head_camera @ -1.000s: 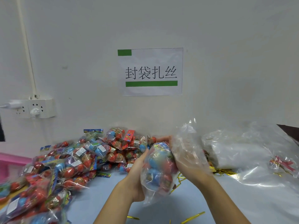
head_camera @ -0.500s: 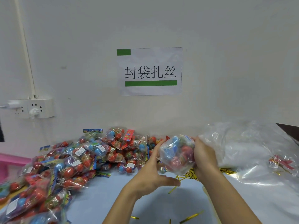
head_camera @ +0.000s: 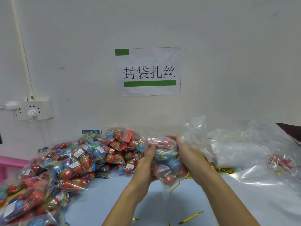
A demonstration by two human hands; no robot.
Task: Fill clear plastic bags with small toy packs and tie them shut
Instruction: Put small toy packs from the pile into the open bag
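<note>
Toy packs sit inside a clear plastic bag held above the surface between both hands; the left hand cups its near-left side with fingers curled against the plastic; the right hand wraps the far-right side, fingers bent round it. Filling looks done for this bag, judging by the bulge of red and blue toys; closing is left, since no tie shows on it; gold twist ties lie loose below and in a bundle by the right wrist. A large heap of packs at left suggests many bags remain. Its long axis runs roughly upright, tilted slightly; a flat tail of plastic hangs downward; which end is the mouth I cannot tell. Empty bags pile at right.
</note>
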